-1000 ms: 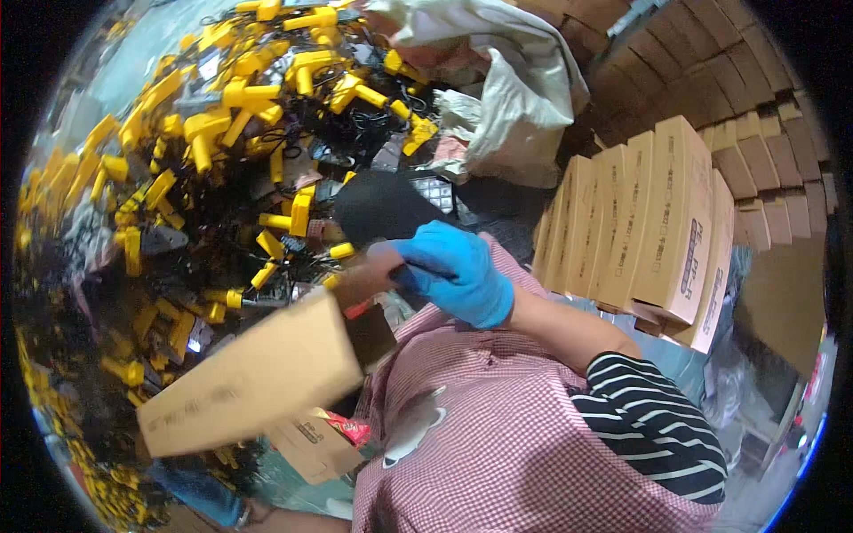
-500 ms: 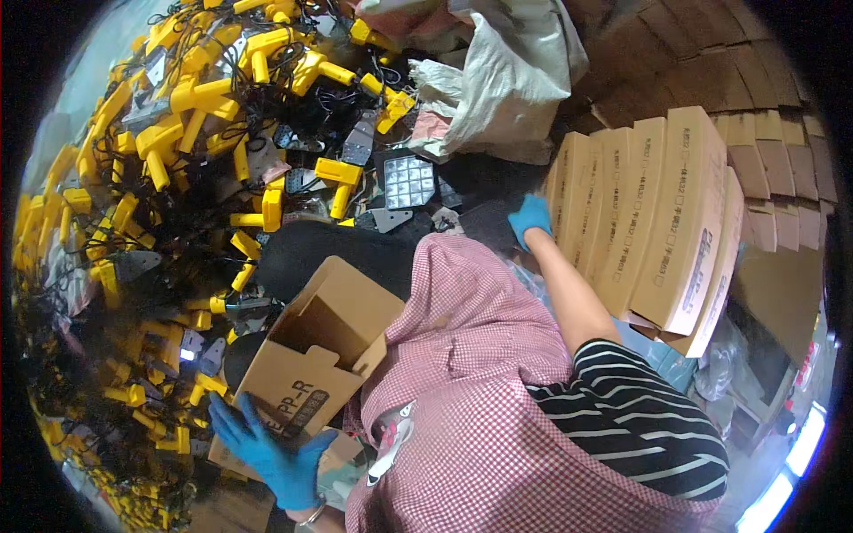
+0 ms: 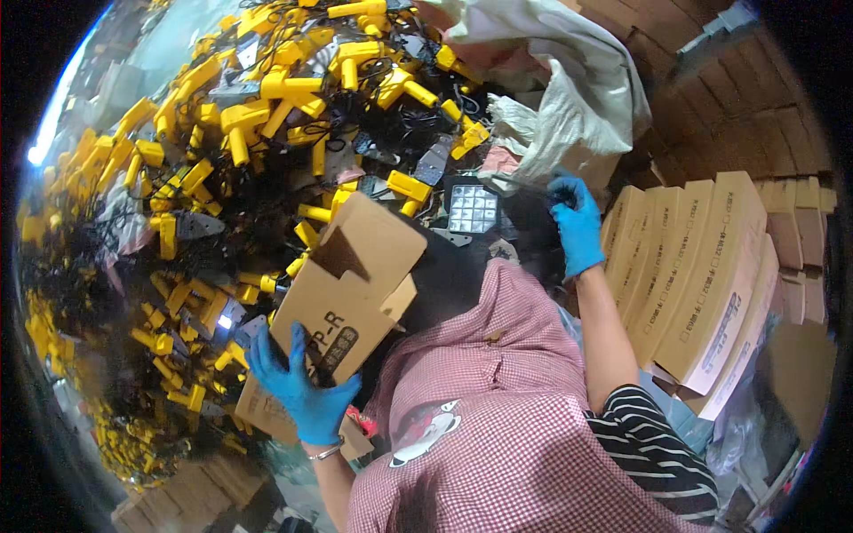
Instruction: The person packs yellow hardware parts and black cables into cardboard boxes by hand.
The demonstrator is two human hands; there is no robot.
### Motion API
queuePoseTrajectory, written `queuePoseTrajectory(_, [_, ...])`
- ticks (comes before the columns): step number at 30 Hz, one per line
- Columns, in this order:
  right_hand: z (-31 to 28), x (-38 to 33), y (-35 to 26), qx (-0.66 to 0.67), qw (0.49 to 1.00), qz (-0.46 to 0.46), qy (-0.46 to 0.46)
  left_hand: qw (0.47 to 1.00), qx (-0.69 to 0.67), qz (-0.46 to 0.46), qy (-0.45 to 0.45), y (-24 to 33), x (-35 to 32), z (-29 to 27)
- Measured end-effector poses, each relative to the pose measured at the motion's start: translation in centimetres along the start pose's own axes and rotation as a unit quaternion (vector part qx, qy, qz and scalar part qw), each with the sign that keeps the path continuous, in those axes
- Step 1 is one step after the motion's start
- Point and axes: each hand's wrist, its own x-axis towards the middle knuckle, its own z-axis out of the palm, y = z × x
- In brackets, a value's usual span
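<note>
An open brown cardboard box [image 3: 373,258] with dark print is tilted at the left of my lap. My left hand [image 3: 306,386], in a blue glove, grips its near lower side, fingers lying over the printed face. In a blue glove too, my right hand [image 3: 577,222] is raised, its fingers curled around the right end of a dark flat panel [image 3: 530,187]; much of that panel blends into the dark behind it. Left of it lies a square lamp head [image 3: 473,209] with a grid of clear lenses.
A heap of yellow-handled lamps [image 3: 267,107] with black cables fills the left. A pale woven sack [image 3: 577,98] stands at the back. Flat brown cartons [image 3: 702,275] lean in a row at the right, before stacked cardboard [image 3: 764,133]. A checked apron [image 3: 533,391] covers my lap.
My right hand has left the side of the carton row and now grips the dark panel. My left hand has moved up with the open box. The view has shifted.
</note>
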Motion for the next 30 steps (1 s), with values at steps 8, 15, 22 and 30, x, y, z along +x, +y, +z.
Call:
queuePoseTrajectory(8, [8.6, -5.6, -14.8, -0.124, 0.796, -0.425, -0.413, 0.999, -0.044, -0.005, 0.01, 0.1, 0.6, 0.5])
queuePoseTrajectory(15, [9.0, -4.8, -13.4, 0.031, 0.802, -0.226, -0.552, 0.999, -0.014, -0.022, -0.026, 0.2, -0.3, -0.8])
queuePoseTrajectory(22, [12.1, -4.0, -14.1, -0.137, 0.797, -0.389, -0.441, 0.995, 0.008, -0.051, -0.09, -0.3, -0.6, -2.4])
queuePoseTrajectory(30, [13.6, -3.0, -11.7, 0.045, 0.832, -0.192, -0.519, 0.988, 0.004, -0.097, -0.122, -0.3, -0.4, -3.2])
